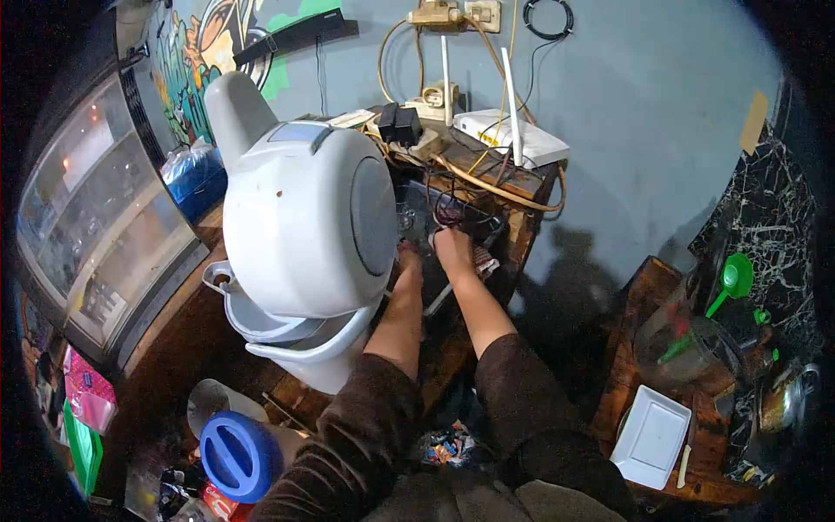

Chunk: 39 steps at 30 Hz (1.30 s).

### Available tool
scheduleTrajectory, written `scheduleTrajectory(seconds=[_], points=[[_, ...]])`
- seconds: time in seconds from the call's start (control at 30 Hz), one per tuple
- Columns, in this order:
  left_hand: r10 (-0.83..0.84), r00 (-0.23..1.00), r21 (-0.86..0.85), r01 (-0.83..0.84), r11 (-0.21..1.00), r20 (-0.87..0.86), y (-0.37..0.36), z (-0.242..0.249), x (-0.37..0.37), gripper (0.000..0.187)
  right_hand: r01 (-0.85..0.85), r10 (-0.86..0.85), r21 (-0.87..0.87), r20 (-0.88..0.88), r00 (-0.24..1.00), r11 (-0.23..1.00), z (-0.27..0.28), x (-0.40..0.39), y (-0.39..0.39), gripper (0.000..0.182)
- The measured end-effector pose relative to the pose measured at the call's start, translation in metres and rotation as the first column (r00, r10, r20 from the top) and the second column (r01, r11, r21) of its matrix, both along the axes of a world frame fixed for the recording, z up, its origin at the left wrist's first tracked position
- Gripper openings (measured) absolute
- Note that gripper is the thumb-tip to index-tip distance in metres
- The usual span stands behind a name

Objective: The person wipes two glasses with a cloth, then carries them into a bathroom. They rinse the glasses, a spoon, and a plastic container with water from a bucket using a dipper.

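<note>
Both arms reach forward to a dark area under the cluttered wooden shelf (522, 180). My right hand (453, 251) is curled beside a red-and-white striped cloth (485, 261), near dark cables; what its fingers hold is hidden. My left hand (408, 258) is partly covered by the large white rice cooker or dispenser (296, 209), and its fingers are too dark to read. Between and beyond the hands, a clear shiny object (410, 213) shows dimly. The big white appliance stands close on the left, with its lid raised.
A white router (513, 135) and black adapters (399, 124) lie on the shelf. At the left are a glass display case (104, 209) and a blue-lidded jug (237, 457). At the right, a white tray (652, 435) and a knife (684, 465) rest on a wooden table (609, 391).
</note>
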<state>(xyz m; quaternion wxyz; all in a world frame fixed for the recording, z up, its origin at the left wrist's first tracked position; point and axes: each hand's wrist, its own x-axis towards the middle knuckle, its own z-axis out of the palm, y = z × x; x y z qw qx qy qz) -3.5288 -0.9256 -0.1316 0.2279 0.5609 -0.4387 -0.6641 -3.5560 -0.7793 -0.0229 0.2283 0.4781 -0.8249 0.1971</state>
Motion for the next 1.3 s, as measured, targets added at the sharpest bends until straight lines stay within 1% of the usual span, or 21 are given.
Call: scheduleTrajectory(seconds=[0.07,0.23,0.3,0.33,0.37,0.4,0.43,0.47,0.53,0.57,0.7,0.73,0.8,0.87,0.93,1.0,1.07,1.13,1.2,1.27,1.3], points=[[-0.072,0.984,-0.075,0.061,0.995,-0.161,0.017,0.014,0.002,0.05,0.13,-0.133,0.07,0.033,0.991,0.989,-0.003,-0.009,-0.005,0.011],[-0.127,0.97,-0.206,0.084,0.975,-0.207,0.038,0.027,0.0,0.048,0.191,-0.194,0.065,0.05,0.98,0.98,-0.018,-0.038,-0.021,0.012],[-0.147,0.961,-0.282,0.078,0.956,-0.233,0.045,0.038,0.005,0.046,0.154,-0.207,-0.311,-0.143,0.968,0.938,-0.02,-0.028,-0.016,0.013],[-0.158,0.958,-0.316,0.077,0.946,-0.24,0.05,0.046,0.009,0.046,0.149,-0.204,-0.313,-0.151,0.967,0.938,-0.018,-0.023,-0.011,0.013],[-0.171,0.955,-0.348,0.08,0.934,-0.242,0.047,0.053,0.005,0.045,0.175,-0.142,-0.231,0.15,0.978,0.957,-0.007,-0.008,0.0,0.014],[-0.185,0.952,-0.376,0.084,0.923,-0.243,0.051,0.067,0.006,0.045,0.176,-0.097,-0.142,0.442,0.892,0.974,0.004,0.006,0.011,0.015],[-0.199,0.949,-0.399,0.089,0.913,-0.245,0.072,0.059,0.02,0.044,0.213,-0.126,-0.202,0.374,0.919,0.956,0.01,0.017,0.018,0.02],[-0.213,0.945,-0.419,0.093,0.903,-0.249,0.076,0.064,0.026,0.044,0.215,-0.095,-0.133,0.593,0.799,0.968,-0.028,-0.004,-0.003,0.027],[-0.229,0.937,-0.448,0.093,0.889,-0.262,0.09,0.076,0.028,0.043,0.335,-0.197,-0.064,0.698,0.688,0.94,0.003,0.033,0.02,0.026],[-0.235,0.936,-0.465,0.09,0.88,-0.263,0.105,0.071,0.04,0.042,0.192,-0.187,0.058,0.609,0.771,0.98,0.026,0.051,0.038,0.022],[-0.243,0.938,-0.537,0.075,0.84,-0.249,0.137,0.108,0.063,0.041,0.037,-0.076,0.082,0.542,0.837,0.996,0.019,0.069,0.066,0.023],[-0.242,0.94,-0.55,0.074,0.832,-0.239,0.138,0.122,0.064,0.04,0.016,0.109,-0.179,0.663,0.74,0.984,0.007,0.066,0.077,0.023],[-0.222,0.956,-0.557,0.079,0.827,-0.193,0.155,0.134,0.081,0.039,0.121,0.503,-0.618,0.725,0.47,0.777,-0.023,0.076,0.112,0.023],[-0.307,0.86,-0.435,0.113,0.893,-0.408,0.198,0.132,0.114,0.03,0.262,0.754,-0.732,0.656,0.024,0.629,0.009,0.108,0.173,0.024],[-0.343,0.77,-0.335,0.178,0.925,-0.538,0.255,0.136,0.159,0.03,0.541,0.779,-0.563,0.493,-0.387,0.625,0.004,0.123,0.22,0.027],[-0.452,0.78,-0.389,0.291,0.874,-0.432,0.3,0.111,0.199,0.035,0.499,0.799,-0.624,0.489,-0.351,0.601,0.012,0.158,0.26,0.034],[-0.471,0.736,-0.266,0.389,0.882,-0.486,0.341,0.086,0.241,0.041,0.518,0.657,-0.445,0.665,-0.355,0.731,-0.008,0.184,0.301,0.05],[-0.445,0.676,0.007,0.554,0.832,-0.587,0.377,0.069,0.287,0.052,0.462,0.568,-0.334,0.558,-0.605,0.821,-0.016,0.212,0.34,0.064],[-0.569,0.675,-0.031,0.631,0.775,-0.469,0.412,0.057,0.329,0.059,0.404,0.506,-0.305,0.555,-0.661,0.862,-0.035,0.241,0.377,0.064],[-0.625,0.651,-0.055,0.673,0.738,-0.431,0.446,0.063,0.37,0.065,0.104,0.345,-0.42,0.554,-0.758,0.902,-0.035,0.264,0.415,0.064],[-0.653,0.626,-0.056,0.702,0.71,-0.426,0.464,0.052,0.387,0.067,0.015,0.338,-0.414,0.719,-0.607,0.91,-0.038,0.281,0.432,0.055]])
